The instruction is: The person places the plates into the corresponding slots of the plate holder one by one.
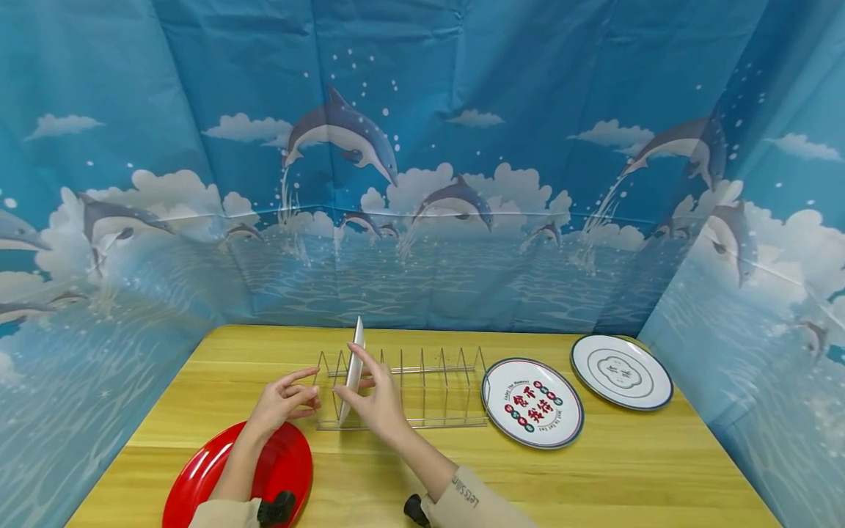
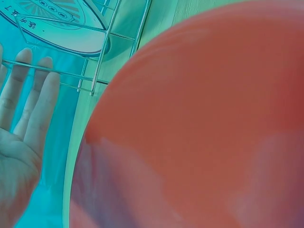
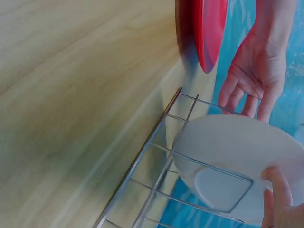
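Note:
A white plate (image 1: 353, 374) stands nearly upright in the left part of a wire dish rack (image 1: 422, 423). My right hand (image 1: 379, 400) holds it, thumb and index finger reaching around its near edge. In the right wrist view a fingertip lies against the plain underside of the plate (image 3: 228, 147). The left wrist view shows part of its patterned face (image 2: 61, 28). My left hand (image 1: 280, 403) is beside the rack's left end, holding nothing, its fingers (image 2: 42, 109) loosely extended near the end wire; whether they touch it I cannot tell.
Under my left forearm lies a red plate (image 1: 290, 455). Right of the rack, a white plate with red and green print (image 1: 533, 433) lies flat. Beyond it is a white plate with a grey design (image 1: 594, 374). A dolphin-print curtain (image 1: 429, 279) hangs around the wooden table (image 1: 594, 484).

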`<state>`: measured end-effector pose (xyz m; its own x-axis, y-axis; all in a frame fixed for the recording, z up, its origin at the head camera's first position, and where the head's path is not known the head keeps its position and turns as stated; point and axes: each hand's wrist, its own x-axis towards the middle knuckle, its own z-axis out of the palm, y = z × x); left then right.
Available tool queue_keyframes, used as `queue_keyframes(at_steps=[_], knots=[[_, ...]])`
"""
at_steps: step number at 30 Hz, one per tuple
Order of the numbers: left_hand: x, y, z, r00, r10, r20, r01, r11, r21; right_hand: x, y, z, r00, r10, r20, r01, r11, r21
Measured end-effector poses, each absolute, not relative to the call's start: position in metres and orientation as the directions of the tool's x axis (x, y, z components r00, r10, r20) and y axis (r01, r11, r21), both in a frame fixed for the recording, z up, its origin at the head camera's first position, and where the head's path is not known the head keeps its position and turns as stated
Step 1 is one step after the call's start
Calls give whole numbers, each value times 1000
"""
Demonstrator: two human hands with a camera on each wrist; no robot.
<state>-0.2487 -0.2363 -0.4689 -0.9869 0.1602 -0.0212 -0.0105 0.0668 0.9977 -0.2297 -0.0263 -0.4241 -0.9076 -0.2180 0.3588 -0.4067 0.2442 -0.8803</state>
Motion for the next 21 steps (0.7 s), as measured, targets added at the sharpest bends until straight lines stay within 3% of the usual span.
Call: queue_keyframes(at_steps=[13,21], knots=[[-248,-237,-468,-986,168,-23,-14,55,998,-227,-25,-425,-922,-249,295,-355,247,-901],[-247,-235,-468,-986,164,-34,-27,45,999,-229,3,-415,-932,-202,301,-319,62,-946]])
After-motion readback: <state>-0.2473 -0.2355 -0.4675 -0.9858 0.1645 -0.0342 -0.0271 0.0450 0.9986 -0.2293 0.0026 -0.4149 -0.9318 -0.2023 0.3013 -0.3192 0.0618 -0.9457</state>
